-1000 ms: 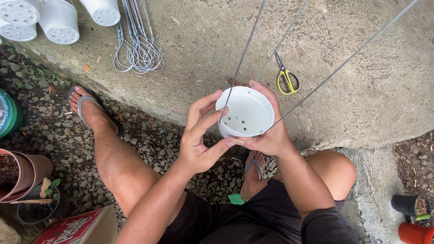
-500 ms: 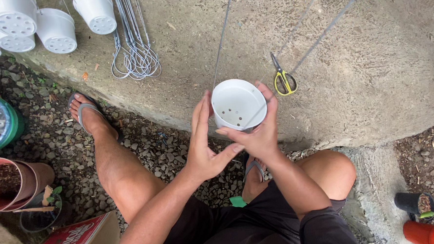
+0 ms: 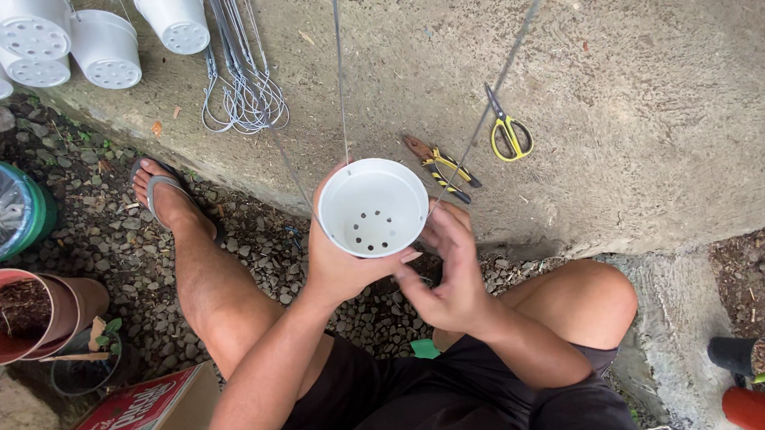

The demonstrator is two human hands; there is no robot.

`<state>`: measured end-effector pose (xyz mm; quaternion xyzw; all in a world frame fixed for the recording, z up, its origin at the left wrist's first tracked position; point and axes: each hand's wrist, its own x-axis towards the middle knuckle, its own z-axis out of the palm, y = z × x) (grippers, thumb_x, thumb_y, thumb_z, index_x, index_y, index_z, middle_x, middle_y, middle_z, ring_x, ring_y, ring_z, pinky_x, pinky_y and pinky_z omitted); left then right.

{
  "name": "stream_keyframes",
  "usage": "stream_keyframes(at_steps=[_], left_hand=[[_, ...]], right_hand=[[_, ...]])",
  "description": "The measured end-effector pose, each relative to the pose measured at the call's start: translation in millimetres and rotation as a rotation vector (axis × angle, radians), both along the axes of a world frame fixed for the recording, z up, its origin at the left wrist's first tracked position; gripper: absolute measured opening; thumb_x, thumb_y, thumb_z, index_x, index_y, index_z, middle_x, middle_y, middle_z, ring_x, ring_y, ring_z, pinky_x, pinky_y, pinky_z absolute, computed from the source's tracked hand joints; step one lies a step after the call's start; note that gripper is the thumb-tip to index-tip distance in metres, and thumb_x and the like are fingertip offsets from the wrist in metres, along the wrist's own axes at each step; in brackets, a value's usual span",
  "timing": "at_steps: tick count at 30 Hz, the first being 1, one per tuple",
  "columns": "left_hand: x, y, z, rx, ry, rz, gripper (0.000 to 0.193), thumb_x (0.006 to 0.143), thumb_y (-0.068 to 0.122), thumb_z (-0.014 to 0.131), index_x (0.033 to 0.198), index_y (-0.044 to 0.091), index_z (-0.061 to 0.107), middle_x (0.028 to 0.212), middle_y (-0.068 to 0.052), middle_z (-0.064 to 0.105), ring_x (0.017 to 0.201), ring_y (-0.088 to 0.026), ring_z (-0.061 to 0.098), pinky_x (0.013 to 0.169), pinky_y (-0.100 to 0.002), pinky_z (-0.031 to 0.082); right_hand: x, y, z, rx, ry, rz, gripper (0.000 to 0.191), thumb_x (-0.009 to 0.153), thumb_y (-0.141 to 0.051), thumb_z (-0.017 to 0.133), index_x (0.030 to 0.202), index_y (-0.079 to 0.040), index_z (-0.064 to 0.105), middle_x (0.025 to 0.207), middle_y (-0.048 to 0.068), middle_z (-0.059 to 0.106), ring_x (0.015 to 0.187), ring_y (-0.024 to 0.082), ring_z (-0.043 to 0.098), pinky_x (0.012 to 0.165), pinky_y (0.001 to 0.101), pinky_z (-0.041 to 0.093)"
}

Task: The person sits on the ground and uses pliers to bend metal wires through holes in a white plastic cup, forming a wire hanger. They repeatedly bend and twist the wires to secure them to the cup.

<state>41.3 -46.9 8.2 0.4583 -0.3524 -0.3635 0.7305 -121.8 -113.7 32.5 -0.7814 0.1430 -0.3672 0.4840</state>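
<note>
A seated person holds a white perforated pot [image 3: 373, 208] at the centre of the frame, the left hand [image 3: 337, 264] cupped around its lower left side with fingers grasping it. The right hand [image 3: 450, 276] sits at the pot's right rim, fingers half curled and touching it. Thin wires [image 3: 340, 79] rise from the pot toward the top edge. On the concrete slab [image 3: 635, 101] behind lie pliers [image 3: 441, 168], yellow-handled scissors [image 3: 508, 130], wire hangers [image 3: 244, 92] and, upper left, more white pots [image 3: 65, 40].
</note>
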Motion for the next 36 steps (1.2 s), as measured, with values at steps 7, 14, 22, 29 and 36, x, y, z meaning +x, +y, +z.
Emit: stream_keyframes(at_steps=[7, 14, 22, 29, 36], left_hand=[[-8, 2, -1, -0.029, -0.121, -0.066, 0.104, 0.068, 0.016, 0.096, 0.152, -0.001, 0.037, 0.144, -0.014, 0.058, 0.135, -0.023, 0.059, 0.117, -0.041, 0.049], [-6, 8, -2, -0.016, -0.188, -0.080, 0.105, 0.064, 0.019, 0.098, 0.150, 0.000, 0.039, 0.141, -0.013, 0.058, 0.134, -0.022, 0.059, 0.116, -0.041, 0.049], [-5, 15, -5, -0.029, -0.080, -0.174, 0.103, 0.066, 0.016, 0.096, 0.150, 0.002, 0.039, 0.141, -0.011, 0.059, 0.134, -0.020, 0.059, 0.115, -0.040, 0.049], [-2, 2, 8, 0.017, 0.093, -0.201, 0.083, 0.069, 0.008, 0.091, 0.141, -0.001, 0.049, 0.127, -0.010, 0.066, 0.119, -0.017, 0.063, 0.104, -0.037, 0.053], [-7, 1, 1, 0.032, 0.108, -0.241, 0.069, 0.074, 0.011, 0.086, 0.135, -0.001, 0.055, 0.122, -0.010, 0.069, 0.112, -0.017, 0.067, 0.099, -0.035, 0.055]], right_hand=[[-7, -8, 17, -0.149, -0.029, -0.112, 0.045, 0.102, 0.006, 0.055, 0.146, 0.001, 0.046, 0.150, 0.024, 0.042, 0.144, 0.034, 0.050, 0.122, 0.0462, 0.044], [-9, -34, 3, -0.306, -0.032, -0.255, 0.041, 0.101, 0.001, 0.048, 0.142, 0.000, 0.050, 0.139, 0.017, 0.054, 0.133, 0.029, 0.059, 0.111, 0.0427, 0.051], [20, -89, -52, -0.487, 0.692, -0.522, 0.074, 0.092, -0.031, 0.079, 0.144, 0.008, 0.044, 0.141, 0.027, 0.047, 0.130, 0.048, 0.049, 0.105, 0.0508, 0.045], [29, -86, -22, -0.553, 0.693, -0.576, 0.064, 0.092, -0.027, 0.073, 0.143, 0.002, 0.048, 0.137, 0.023, 0.055, 0.126, 0.042, 0.052, 0.104, 0.0509, 0.046], [15, -89, 1, -0.669, 0.922, -0.514, 0.052, 0.092, -0.037, 0.069, 0.126, 0.000, 0.056, 0.118, 0.021, 0.059, 0.109, 0.038, 0.059, 0.092, 0.0504, 0.050]])
